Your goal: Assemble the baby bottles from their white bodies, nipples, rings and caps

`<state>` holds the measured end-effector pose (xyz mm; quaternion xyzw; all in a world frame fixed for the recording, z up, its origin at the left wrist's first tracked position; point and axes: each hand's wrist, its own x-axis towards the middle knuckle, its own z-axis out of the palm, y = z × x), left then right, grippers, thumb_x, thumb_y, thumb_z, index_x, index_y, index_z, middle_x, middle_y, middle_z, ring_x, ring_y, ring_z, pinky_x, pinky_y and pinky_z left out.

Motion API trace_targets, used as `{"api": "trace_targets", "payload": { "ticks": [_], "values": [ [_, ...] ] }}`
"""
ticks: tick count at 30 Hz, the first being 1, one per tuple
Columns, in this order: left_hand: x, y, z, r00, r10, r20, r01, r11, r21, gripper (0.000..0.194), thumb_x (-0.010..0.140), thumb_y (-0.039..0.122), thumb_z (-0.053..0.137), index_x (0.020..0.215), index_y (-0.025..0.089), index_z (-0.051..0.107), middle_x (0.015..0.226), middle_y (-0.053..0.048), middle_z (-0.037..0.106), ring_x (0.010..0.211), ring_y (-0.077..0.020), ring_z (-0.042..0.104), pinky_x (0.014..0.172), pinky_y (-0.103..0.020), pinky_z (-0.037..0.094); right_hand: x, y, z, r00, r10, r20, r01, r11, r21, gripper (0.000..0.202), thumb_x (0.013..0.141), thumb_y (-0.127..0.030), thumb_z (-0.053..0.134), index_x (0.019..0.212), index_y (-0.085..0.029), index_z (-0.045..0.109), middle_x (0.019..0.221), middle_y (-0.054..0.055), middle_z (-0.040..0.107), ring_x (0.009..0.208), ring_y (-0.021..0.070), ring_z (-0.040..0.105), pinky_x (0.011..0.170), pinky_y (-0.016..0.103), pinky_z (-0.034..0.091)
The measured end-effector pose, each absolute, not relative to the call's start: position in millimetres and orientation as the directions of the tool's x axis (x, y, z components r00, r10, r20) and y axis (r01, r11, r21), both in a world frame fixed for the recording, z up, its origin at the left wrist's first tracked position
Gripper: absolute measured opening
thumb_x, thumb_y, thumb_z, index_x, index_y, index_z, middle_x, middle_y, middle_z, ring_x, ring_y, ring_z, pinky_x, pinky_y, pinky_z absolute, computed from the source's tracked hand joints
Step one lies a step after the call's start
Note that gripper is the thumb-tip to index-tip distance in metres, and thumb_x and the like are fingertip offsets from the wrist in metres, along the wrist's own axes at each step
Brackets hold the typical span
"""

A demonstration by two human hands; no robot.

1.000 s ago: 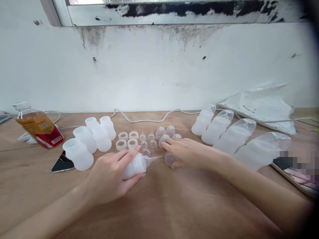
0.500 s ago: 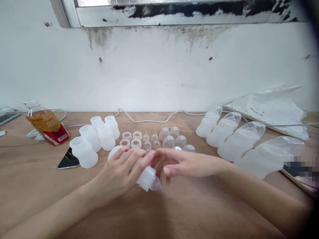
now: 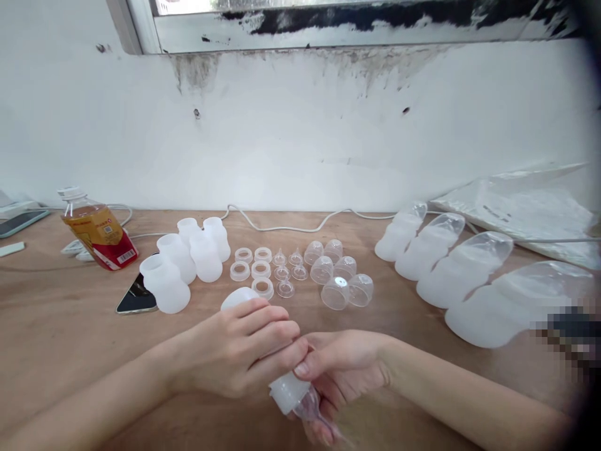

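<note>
My left hand (image 3: 253, 344) is wrapped over a frosted white baby bottle (image 3: 237, 297), tilted so its base points away and its top comes toward me. A white ring collar (image 3: 287, 393) with a clear nipple (image 3: 307, 404) sits at its mouth. My right hand (image 3: 350, 366) is closed around the nipple, its thumb by the collar and its lower fingers at the nipple's blurred, drawn-out tip. Beyond my hands lie several loose ring collars (image 3: 261, 270), several clear nipples (image 3: 285, 289) and several clear dome caps (image 3: 335, 293).
Several open bottle bodies (image 3: 165, 285) stand at the left beside a phone (image 3: 135, 295) and a drink bottle (image 3: 101, 232). At the right is a row of capped bottles (image 3: 453, 275), with a plastic bag (image 3: 526, 210) behind. A white cable (image 3: 282, 229) runs along the wall.
My right hand has moved down and toward me, closing on the nipple, whose tip now looks stretched. The bottle and my left hand have come lower, and the view has shifted slightly.
</note>
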<state>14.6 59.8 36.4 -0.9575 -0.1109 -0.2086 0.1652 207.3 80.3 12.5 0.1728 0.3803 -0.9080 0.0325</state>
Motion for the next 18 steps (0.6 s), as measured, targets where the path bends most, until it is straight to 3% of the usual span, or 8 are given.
{"api": "trace_targets", "payload": {
  "ticks": [3,6,8,12,13,15,16,18],
  "values": [
    [13.2,65.6,38.2,0.900,0.182,0.396,0.327,-0.883,-0.336,0.025,0.087,0.012,0.032,0.095,0.014,0.056,0.089,-0.005,0.064,0.083,-0.0183,0.057,0.076,-0.035,0.045,203.7,81.5,0.5,-0.950,0.025,-0.312,0.185,-0.760,-0.623,0.028,0.071,-0.032,0.059,0.085,-0.009,0.053,0.067,0.001,0.060,0.046,0.0063,0.055,0.039,0.014,0.040],
    [15.0,66.9,32.5,0.854,0.139,0.502,0.368,-0.843,-0.392,0.020,0.086,0.013,0.036,0.087,0.015,0.057,0.079,-0.003,0.064,0.073,-0.0168,0.058,0.071,-0.035,0.046,196.0,75.6,-9.4,-0.960,-0.102,-0.260,0.235,-0.801,-0.550,0.031,0.071,-0.035,0.050,0.085,-0.007,0.052,0.070,0.004,0.059,0.044,0.0048,0.049,0.038,0.015,0.038],
    [17.0,65.2,28.2,0.807,0.083,0.585,0.375,-0.837,-0.398,0.018,0.085,0.013,0.038,0.083,0.016,0.056,0.077,-0.003,0.064,0.072,-0.0168,0.058,0.070,-0.035,0.046,191.7,69.0,-7.2,-0.963,-0.088,-0.255,0.213,-0.829,-0.517,0.025,0.070,-0.027,0.042,0.084,-0.008,0.050,0.068,0.003,0.056,0.044,0.0029,0.045,0.039,0.013,0.035],
    [20.7,60.9,27.1,0.787,0.123,0.604,0.453,-0.780,-0.432,0.015,0.083,0.014,0.040,0.081,0.014,0.055,0.074,-0.004,0.064,0.066,-0.0170,0.058,0.065,-0.034,0.046,191.2,66.6,14.1,-0.942,-0.113,-0.315,0.275,-0.798,-0.536,0.020,0.062,-0.023,0.043,0.080,-0.014,0.044,0.052,-0.008,0.038,0.032,0.0002,0.017,0.028,0.010,0.013],
    [21.6,60.1,27.5,0.798,0.146,0.585,0.472,-0.755,-0.455,0.013,0.082,0.014,0.041,0.082,0.014,0.054,0.072,-0.004,0.064,0.063,-0.0171,0.058,0.062,-0.033,0.046,192.2,68.6,19.5,-0.915,-0.093,-0.392,0.341,-0.696,-0.631,0.018,0.061,-0.024,0.044,0.077,-0.016,0.043,0.049,-0.009,0.034,0.033,0.0007,0.013,0.027,0.012,0.010],
    [23.4,58.2,27.2,0.827,0.213,0.520,0.489,-0.729,-0.479,0.010,0.080,0.013,0.044,0.083,0.013,0.053,0.066,-0.003,0.062,0.057,-0.0166,0.056,0.055,-0.031,0.045,193.9,72.0,26.6,-0.832,0.115,-0.543,0.478,-0.349,-0.806,0.016,0.060,-0.026,0.048,0.070,-0.017,0.041,0.048,-0.009,0.030,0.035,0.0015,0.014,0.029,0.013,0.012],
    [24.3,57.0,26.6,0.842,0.276,0.463,0.493,-0.742,-0.454,0.008,0.077,0.012,0.046,0.082,0.013,0.052,0.064,-0.002,0.061,0.053,-0.0163,0.055,0.051,-0.030,0.043,194.3,72.5,28.2,-0.782,0.271,-0.562,0.542,-0.149,-0.827,0.015,0.059,-0.025,0.050,0.066,-0.018,0.040,0.048,-0.008,0.030,0.036,0.0019,0.017,0.031,0.015,0.015],
    [26.1,53.7,26.0,0.830,0.470,0.301,0.551,-0.775,-0.308,0.009,0.070,0.012,0.052,0.078,0.015,0.050,0.062,-0.001,0.059,0.050,-0.0163,0.055,0.046,-0.027,0.040,193.7,69.9,28.6,-0.669,0.591,-0.451,0.673,0.225,-0.704,0.013,0.058,-0.016,0.052,0.062,-0.017,0.040,0.050,-0.006,0.035,0.039,0.0033,0.024,0.034,0.018,0.017]
  ]
}}
